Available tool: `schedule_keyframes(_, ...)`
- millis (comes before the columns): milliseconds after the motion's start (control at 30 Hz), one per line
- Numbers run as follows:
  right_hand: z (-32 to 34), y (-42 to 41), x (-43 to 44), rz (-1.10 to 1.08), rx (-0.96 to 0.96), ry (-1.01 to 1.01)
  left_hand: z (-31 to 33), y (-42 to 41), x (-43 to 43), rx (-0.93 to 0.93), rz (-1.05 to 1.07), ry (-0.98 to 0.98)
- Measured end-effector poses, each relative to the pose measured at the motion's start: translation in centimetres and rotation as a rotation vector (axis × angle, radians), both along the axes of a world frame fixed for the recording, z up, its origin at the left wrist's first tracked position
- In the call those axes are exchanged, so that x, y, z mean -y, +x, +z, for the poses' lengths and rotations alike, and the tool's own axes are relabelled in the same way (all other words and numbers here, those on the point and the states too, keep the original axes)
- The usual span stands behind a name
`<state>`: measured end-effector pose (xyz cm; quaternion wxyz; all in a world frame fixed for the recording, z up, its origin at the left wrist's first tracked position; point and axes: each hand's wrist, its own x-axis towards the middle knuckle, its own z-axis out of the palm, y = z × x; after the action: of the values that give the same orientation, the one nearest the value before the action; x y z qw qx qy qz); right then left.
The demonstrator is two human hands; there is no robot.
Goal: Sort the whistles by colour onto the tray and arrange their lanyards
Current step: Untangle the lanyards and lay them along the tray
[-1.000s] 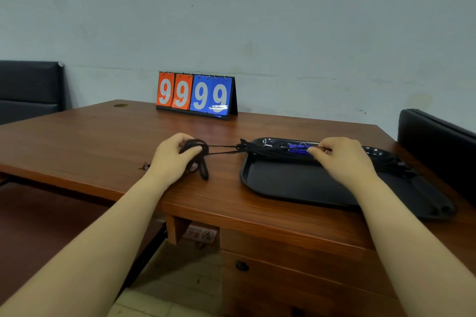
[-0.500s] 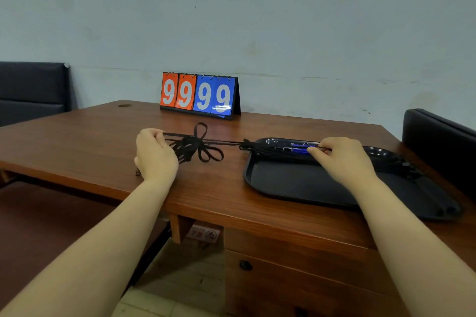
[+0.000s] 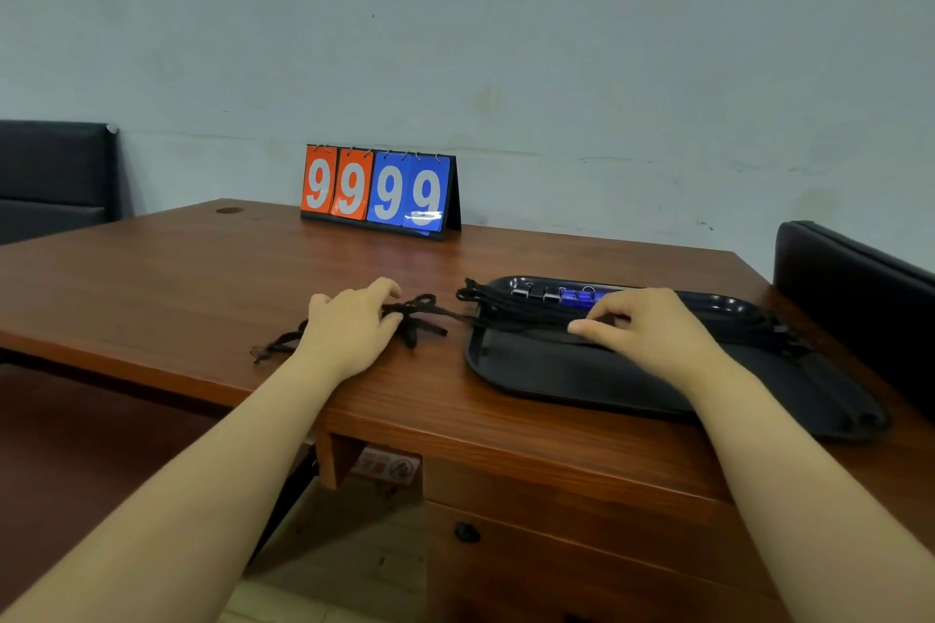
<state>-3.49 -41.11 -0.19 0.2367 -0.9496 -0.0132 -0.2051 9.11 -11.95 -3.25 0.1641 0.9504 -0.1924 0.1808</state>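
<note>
A black tray point(image 3: 546, 369) lies on the wooden desk at the right. Along its far rim sit blue whistles point(image 3: 577, 294) and dark whistles point(image 3: 523, 291), partly hidden behind my right hand. Several black lanyards point(image 3: 498, 311) run from them over the tray's left end. My right hand point(image 3: 652, 331) rests on the cords in the tray, fingers pressing them down. My left hand point(image 3: 349, 326) lies on the desk left of the tray, fingers closed on a bundle of black lanyard cord point(image 3: 420, 314); its tail point(image 3: 275, 347) trails out to the left.
A flip scoreboard point(image 3: 379, 191) showing 99 and 99 stands at the desk's far edge. Black chairs stand at far left point(image 3: 50, 172) and at right point(image 3: 855, 299). The desk point(image 3: 177, 288) has a drawer below its front edge.
My left hand moved back right toward the tray with the cord bundle, leaving a tail stretched to the left. My right hand shifted slightly on the cords in the tray.
</note>
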Motion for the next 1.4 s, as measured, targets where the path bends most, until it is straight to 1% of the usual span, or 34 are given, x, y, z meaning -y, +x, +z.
schedule_keyframes(100, -0.1, 0.3, 0.2, -0.014, -0.083, -0.122, 0.1, 0.1, 0.0, 0.006, -0.013, 0.056)
schedule_keyframes(200, -0.3, 0.6, 0.2, -0.039, -0.123, -0.212, 0.1, -0.1, -0.2, -0.015, -0.053, -0.018)
schedule_keyframes(267, -0.3, 0.7, 0.4, -0.066, -0.099, -0.189, 0.1, -0.2, -0.3, -0.012, -0.077, -0.035)
schedule_keyframes(367, -0.3, 0.4, 0.4, -0.067, -0.073, -0.129, 0.0, 0.0, -0.4, -0.058, -0.098, -0.035)
schedule_keyframes(533, -0.2, 0.6, 0.1, -0.007, -0.245, -0.189, 0.2, 0.1, -0.3, -0.145, -0.15, -0.063)
schedule_keyframes(600, -0.3, 0.9, 0.2, -0.021, -0.242, -0.208, 0.4, -0.4, -0.4, -0.143, -0.171, -0.059)
schedule_keyframes(633, -0.3, 0.9, 0.3, -0.035, -0.219, -0.207, 0.4, -0.5, -0.4, -0.105, -0.17, -0.059)
schedule_keyframes(700, -0.4, 0.8, 0.5, -0.061, -0.134, -0.138, 0.5, -0.7, -0.4, 0.014, -0.149, -0.043)
schedule_keyframes(767, -0.4, 0.7, 0.5, -0.071, -0.059, -0.033, 0.5, -0.8, -0.5, 0.059, -0.138, -0.05)
schedule_keyframes(833, -0.2, 0.5, 0.2, -0.069, -0.026, -0.002, 0.5, -0.6, -0.5, 0.035, -0.124, -0.095)
schedule_keyframes(933, -0.1, 0.4, -0.1, -0.06, 0.02, -0.041, 0.3, -0.3, -0.3, 0.016, -0.113, -0.098)
schedule_keyframes(967, 0.0, 0.3, -0.2, -0.046, 0.028, -0.021, 0.1, -0.1, -0.3, -0.004, -0.122, -0.098)
schedule_keyframes(1033, 0.0, 0.1, -0.3, -0.011, -0.005, 0.056, 0.1, -0.1, -0.3, -0.073, -0.133, -0.095)
schedule_keyframes(1133, 0.1, -0.2, -0.4, 0.033, -0.047, 0.087, 0.3, 0.1, -0.3, -0.168, -0.123, -0.078)
schedule_keyframes(1200, 0.3, -0.4, -0.5, 0.06, -0.061, 0.126, 0.5, 0.0, -0.1, -0.18, -0.093, -0.08)
schedule_keyframes(1267, 0.3, -0.3, -0.7, 0.056, -0.088, 0.073, 0.4, 0.0, 0.0, -0.178, -0.072, -0.102)
schedule_keyframes(1333, 0.3, -0.1, -0.8, 0.027, -0.112, -0.042, 0.3, -0.1, 0.0, -0.173, -0.067, -0.158)
schedule_keyframes(1400, 0.3, 0.2, -0.9, 0.003, -0.105, -0.165, 0.3, -0.3, -0.2, -0.13, -0.073, -0.213)
